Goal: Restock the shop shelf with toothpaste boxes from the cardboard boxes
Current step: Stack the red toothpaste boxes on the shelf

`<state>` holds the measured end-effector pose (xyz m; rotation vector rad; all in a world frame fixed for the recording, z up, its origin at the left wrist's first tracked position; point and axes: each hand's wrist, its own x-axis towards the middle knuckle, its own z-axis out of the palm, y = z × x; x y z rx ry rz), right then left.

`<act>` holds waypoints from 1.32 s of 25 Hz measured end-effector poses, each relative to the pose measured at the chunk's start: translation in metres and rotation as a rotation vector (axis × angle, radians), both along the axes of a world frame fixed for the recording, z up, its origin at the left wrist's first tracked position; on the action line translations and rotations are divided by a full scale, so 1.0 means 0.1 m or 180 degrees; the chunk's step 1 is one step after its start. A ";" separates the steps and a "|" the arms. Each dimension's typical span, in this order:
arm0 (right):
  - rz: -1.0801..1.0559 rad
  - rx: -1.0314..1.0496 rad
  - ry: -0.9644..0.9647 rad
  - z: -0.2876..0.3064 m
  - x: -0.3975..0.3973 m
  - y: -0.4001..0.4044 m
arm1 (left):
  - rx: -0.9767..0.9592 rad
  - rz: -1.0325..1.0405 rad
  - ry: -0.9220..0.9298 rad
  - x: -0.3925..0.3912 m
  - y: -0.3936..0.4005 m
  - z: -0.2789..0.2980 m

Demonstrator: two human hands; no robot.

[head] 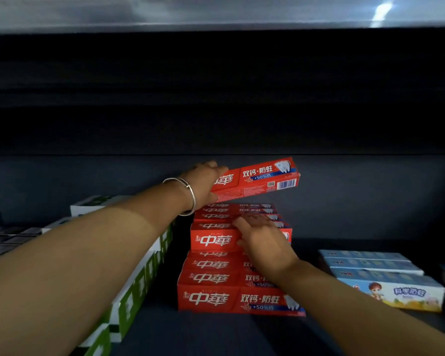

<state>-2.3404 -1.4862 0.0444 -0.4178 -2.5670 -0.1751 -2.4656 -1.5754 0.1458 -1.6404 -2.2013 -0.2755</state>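
Observation:
My left hand [203, 185], a silver bangle on its wrist, grips the left end of a red toothpaste box [261, 179] and holds it in the air above the stack, tilted up to the right. Below it, red toothpaste boxes [211, 278] lie in two layers on the dark shelf [216, 335], several per layer. My right hand [263, 241] rests with spread fingers on the right part of the upper layer [213, 238].
White and green boxes [136, 286] run along the left of the red stack, under my left forearm. Pale blue children's toothpaste boxes [385, 281] lie in a row at the right. The shelf's dark back panel [370, 191] stands close behind.

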 end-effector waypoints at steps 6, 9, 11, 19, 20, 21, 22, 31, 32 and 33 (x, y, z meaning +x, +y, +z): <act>-0.0119 0.0043 -0.0216 -0.04 -0.14 0.06 | -0.0014 -0.0020 -0.0038 -0.05 -0.01 -0.01; -0.0129 0.0043 -0.0159 -0.03 -0.13 0.04 | 0.0007 -0.0020 -0.0064 -0.06 0.00 -0.03; -0.0154 0.0061 -0.0123 -0.03 -0.13 0.02 | 0.0020 -0.0032 -0.0095 -0.05 0.00 -0.05; 0.0018 0.0220 -0.0108 -0.02 -0.04 -0.06 | -0.0031 -0.0064 -0.0011 0.03 -0.07 -0.17; 0.0192 0.0394 -0.0059 -0.01 0.01 -0.11 | -0.0020 -0.0035 0.0041 0.03 -0.11 -0.18; 0.0329 0.0626 0.0116 0.00 0.08 -0.17 | -0.0011 0.0000 0.0127 0.03 -0.15 -0.19; 0.0375 0.0817 0.0341 0.02 0.14 -0.19 | -0.0002 0.0021 0.0234 0.04 -0.19 -0.21; -0.0095 -0.0520 -0.0646 0.63 0.31 -0.21 | -0.0041 -0.0306 0.0762 0.25 -0.49 -0.38; 0.0040 -0.0875 -0.0621 0.63 0.31 -0.22 | -0.0025 -0.0323 0.0823 0.26 -0.51 -0.40; 0.0168 -0.1194 -0.0548 0.63 0.31 -0.24 | -0.0010 -0.0323 0.0874 0.26 -0.51 -0.43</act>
